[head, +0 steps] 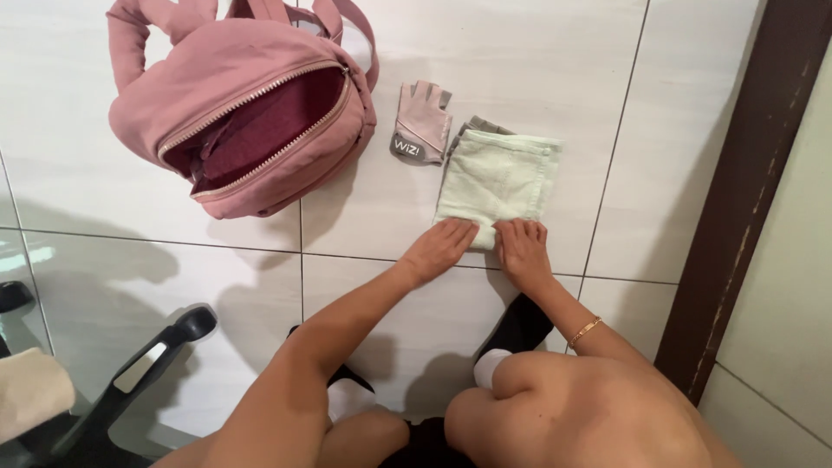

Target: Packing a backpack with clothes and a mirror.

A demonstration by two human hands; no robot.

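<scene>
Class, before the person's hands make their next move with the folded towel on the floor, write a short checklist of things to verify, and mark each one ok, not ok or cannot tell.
1. Left hand on pale green towel: ok.
2. Right hand on its near edge: ok.
3. Towel folded flat on tiled floor: ok.
4. Pink backpack unzipped: ok.
5. Fingerless glove clear of towel: ok.
6. Second glove, under the towel: cannot tell.

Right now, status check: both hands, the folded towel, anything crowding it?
Left hand and right hand flat on near edge of folded pale green towel. Pink-grey fingerless glove beside it; second glove partly underneath. Open pink backpack lies apart.
</scene>
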